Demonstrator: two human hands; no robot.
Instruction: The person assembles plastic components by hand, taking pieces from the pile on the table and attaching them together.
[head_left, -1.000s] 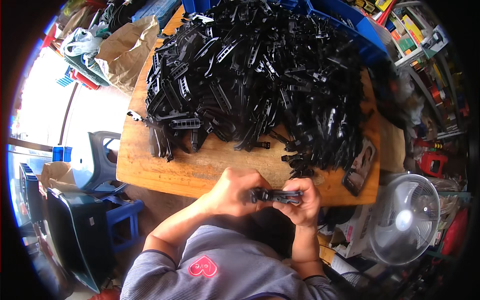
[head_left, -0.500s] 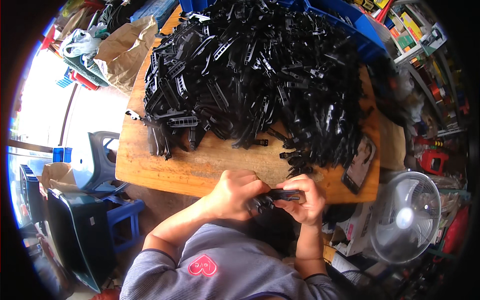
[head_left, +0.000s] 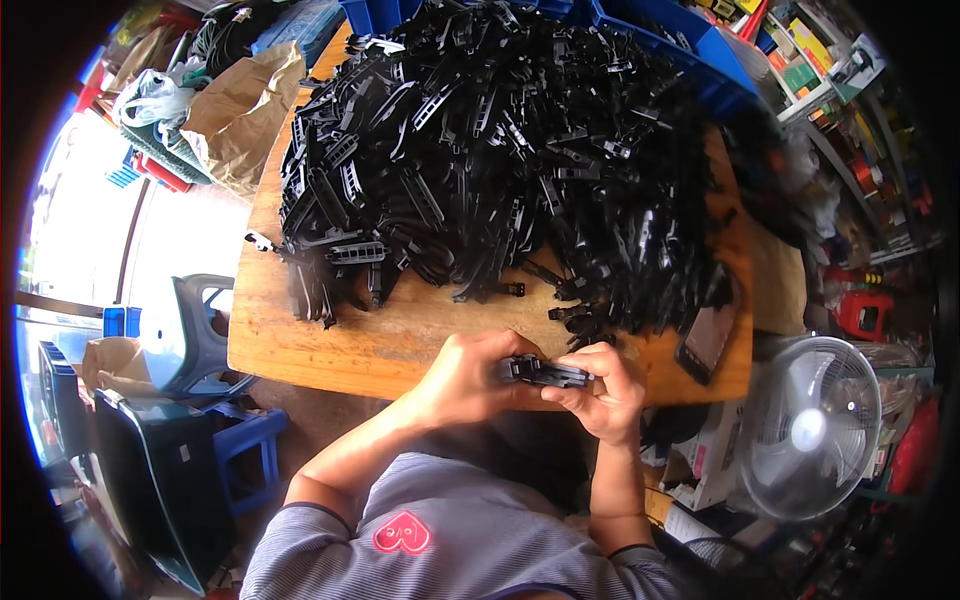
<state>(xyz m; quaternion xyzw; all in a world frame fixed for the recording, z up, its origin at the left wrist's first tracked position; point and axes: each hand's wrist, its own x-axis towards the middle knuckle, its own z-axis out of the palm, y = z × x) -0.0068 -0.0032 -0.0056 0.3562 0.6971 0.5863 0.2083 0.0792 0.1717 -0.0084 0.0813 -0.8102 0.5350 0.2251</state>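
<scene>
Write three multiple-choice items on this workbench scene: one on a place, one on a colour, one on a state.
1. Where is the white fan?
A. On the wooden table
B. To the person's right, below the table's edge
C. Behind the pile

2. What colour are the heaped plastic parts?
A. Black
B. White
C. Red

3. How is the small black part held?
A. By the left hand alone
B. It lies loose on the table
C. Between both hands

Key: 1 B, the fan stands off the wooden table at lower right; 2 A, the whole pile is black; 3 C, left hand and right hand both grip it.
</scene>
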